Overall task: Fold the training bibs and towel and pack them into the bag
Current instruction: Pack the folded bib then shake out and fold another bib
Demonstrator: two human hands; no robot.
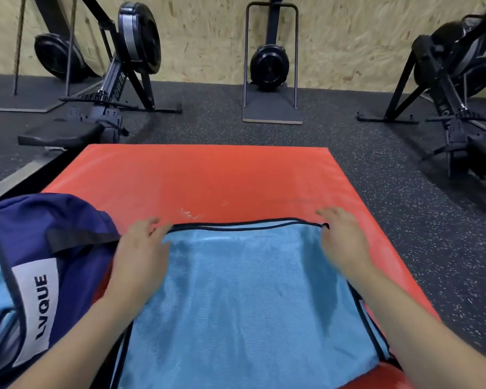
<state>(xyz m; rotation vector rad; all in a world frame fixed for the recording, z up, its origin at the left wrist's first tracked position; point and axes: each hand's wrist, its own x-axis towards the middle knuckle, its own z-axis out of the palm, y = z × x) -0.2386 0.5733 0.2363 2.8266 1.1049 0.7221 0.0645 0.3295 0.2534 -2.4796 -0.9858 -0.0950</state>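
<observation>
Black rowing machines [124,66] stand on dark speckled floor [222,127] against a chipboard wall [208,37].

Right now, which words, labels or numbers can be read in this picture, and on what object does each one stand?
"LVQUE": dark letters on the white label of the navy bag.
"OWER": pale letters on the rail of the left rowing machine; the start is cut off.
Lettering on the right rowing machine: too blurred to read.
</observation>
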